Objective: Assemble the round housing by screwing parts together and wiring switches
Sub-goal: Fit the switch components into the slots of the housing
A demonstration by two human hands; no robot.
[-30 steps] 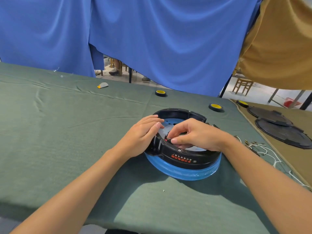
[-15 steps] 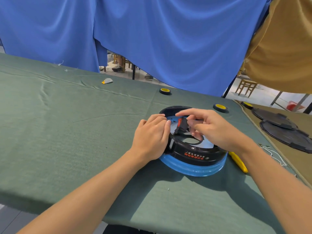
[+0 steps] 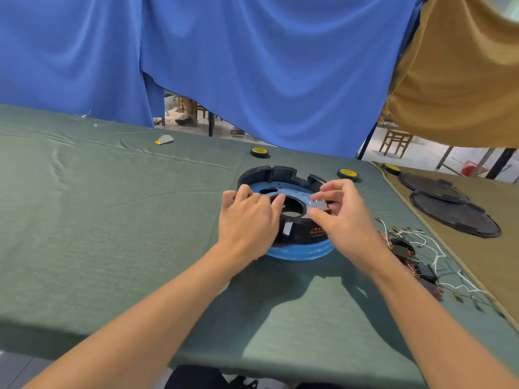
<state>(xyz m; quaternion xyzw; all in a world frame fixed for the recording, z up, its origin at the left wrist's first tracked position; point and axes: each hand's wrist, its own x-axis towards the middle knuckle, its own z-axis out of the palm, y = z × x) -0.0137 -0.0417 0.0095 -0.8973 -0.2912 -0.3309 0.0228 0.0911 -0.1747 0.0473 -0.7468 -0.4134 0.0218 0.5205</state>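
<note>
Your two hands work at the housing (image 3: 269,175), which sits on its blue base on the green surface (image 3: 112,220), just ahead of you. Your left hand (image 3: 247,217) grips the near-left rim, fingers curled over it. Your right hand (image 3: 342,217) pinches a small pale part (image 3: 318,204) between thumb and forefinger above the right rim. The wires (image 3: 407,242) lie loose to the right, apart from the housing.

The housing looks like stiff moulded plastic, light enough to slide on the cloth, so hold it by the rim as you do now. The part is small and likely easy to drop; keep the pinch near its edges.

Half a second ago your right hand held a black-and-red piece over the central opening; now it holds the pale part further right. Your left hand has kept to the rim.
</note>
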